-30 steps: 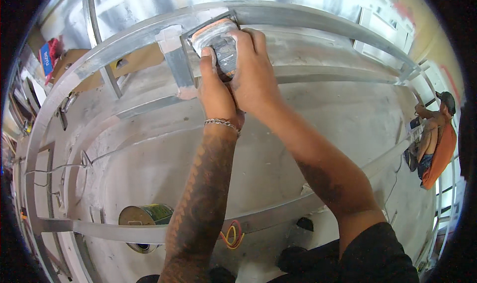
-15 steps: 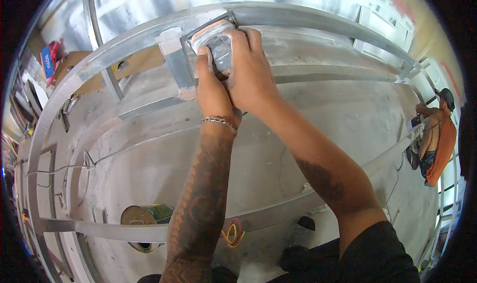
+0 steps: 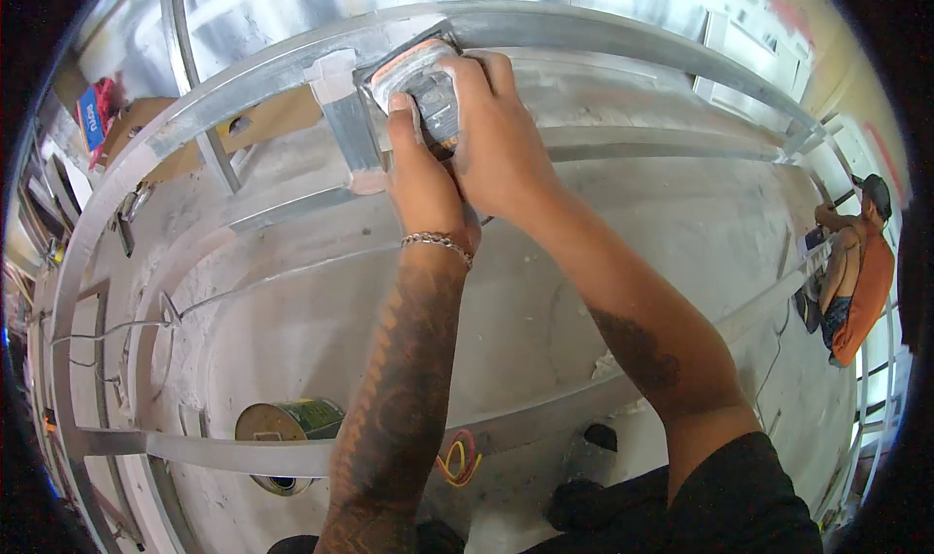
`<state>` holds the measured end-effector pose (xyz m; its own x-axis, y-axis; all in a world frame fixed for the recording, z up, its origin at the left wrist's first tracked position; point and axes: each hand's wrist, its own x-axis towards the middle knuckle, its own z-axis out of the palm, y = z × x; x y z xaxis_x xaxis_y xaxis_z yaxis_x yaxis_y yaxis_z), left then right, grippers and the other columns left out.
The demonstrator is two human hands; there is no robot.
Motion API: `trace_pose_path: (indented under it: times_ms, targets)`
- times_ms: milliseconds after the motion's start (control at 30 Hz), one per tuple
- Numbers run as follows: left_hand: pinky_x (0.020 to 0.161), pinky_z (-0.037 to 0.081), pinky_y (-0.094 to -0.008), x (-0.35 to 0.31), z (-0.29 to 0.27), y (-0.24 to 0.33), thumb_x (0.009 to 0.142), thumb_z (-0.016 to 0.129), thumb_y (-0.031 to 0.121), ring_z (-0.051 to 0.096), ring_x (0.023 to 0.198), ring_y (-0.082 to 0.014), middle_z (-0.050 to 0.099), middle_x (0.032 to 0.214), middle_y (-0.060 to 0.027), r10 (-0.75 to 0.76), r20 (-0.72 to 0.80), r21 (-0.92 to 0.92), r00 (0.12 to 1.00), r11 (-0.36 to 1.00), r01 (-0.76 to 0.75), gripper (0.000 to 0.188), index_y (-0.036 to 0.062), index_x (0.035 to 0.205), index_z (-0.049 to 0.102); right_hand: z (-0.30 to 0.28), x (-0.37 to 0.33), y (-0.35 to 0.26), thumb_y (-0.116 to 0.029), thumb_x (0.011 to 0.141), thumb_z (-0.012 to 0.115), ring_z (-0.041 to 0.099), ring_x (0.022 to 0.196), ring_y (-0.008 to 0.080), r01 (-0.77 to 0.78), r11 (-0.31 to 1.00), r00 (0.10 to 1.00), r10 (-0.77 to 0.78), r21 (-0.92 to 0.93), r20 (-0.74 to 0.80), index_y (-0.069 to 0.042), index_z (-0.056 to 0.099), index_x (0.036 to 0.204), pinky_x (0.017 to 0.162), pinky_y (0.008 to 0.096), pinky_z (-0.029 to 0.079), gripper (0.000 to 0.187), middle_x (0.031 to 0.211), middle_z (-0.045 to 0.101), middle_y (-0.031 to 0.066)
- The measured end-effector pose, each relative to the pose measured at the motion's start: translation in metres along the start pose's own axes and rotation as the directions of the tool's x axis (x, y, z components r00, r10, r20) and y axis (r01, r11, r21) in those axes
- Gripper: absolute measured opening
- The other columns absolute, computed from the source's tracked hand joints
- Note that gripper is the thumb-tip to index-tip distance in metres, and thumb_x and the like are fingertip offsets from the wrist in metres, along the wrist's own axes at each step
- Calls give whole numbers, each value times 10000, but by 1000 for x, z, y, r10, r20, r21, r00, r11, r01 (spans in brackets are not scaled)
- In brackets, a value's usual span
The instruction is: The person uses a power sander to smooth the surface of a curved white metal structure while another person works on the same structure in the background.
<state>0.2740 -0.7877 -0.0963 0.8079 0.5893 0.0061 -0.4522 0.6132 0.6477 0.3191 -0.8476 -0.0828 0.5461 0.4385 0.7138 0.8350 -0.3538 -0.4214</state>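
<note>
A dusty grey-and-orange power sander (image 3: 437, 105) sits against the curved top rail (image 3: 593, 29) of a metal frame. My left hand (image 3: 424, 186) wraps round its near left side, thumb along the body. Over its right side curl the fingers of my right hand (image 3: 503, 150); the two hands touch at the heels. The sander's flat pad rests at the rail joint, mostly hidden by its body. Just left of it, a short upright bar (image 3: 352, 136) has pale filler patches at both ends.
Lower curved rails (image 3: 243, 451) cross in front of me. A metal can (image 3: 282, 422) stands behind the near rail, and red and yellow wires (image 3: 458, 460) hang beside it. On the right a person in orange (image 3: 866, 296) crouches by the frame. Cardboard (image 3: 277, 121) lies at the left.
My wrists and forearms have shifted slightly right. The sander has barely moved, still in both hands at the same joint.
</note>
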Motion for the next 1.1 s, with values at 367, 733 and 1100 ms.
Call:
trace_pose_path:
  times_ms: [367, 733, 1100]
  targets:
    - [889, 529, -380, 4, 3, 3, 986, 504, 618, 657, 1005, -221, 678, 1142, -85, 9, 32, 32, 999, 999, -10, 653, 71, 1331, 591, -2, 4, 2, 47, 754, 694, 549, 1169, 519, 31, 1000, 999, -31, -1, -10, -2, 466, 1327, 978, 541, 506, 618, 1332, 463, 271]
    - [946, 517, -381, 6, -4, 0, 1009, 460, 625, 659, 1080, -237, 681, 1217, -83, -6, 28, 20, 1000, 1000, 5, 648, 77, 1326, 597, -2, 2, 1, 33, 775, 681, 556, 1167, 507, 30, 1000, 998, -30, 6, 49, -21, 468, 1322, 962, 557, 513, 589, 1318, 459, 259]
    - [919, 524, -368, 10, -6, 10, 1010, 479, 606, 660, 1042, -212, 688, 1164, -73, -17, 116, 19, 993, 1000, 15, 622, 79, 1318, 599, 4, 3, -5, 22, 753, 722, 565, 1151, 494, 14, 999, 999, -16, -34, -52, -10, 459, 1322, 936, 543, 526, 628, 1288, 471, 250]
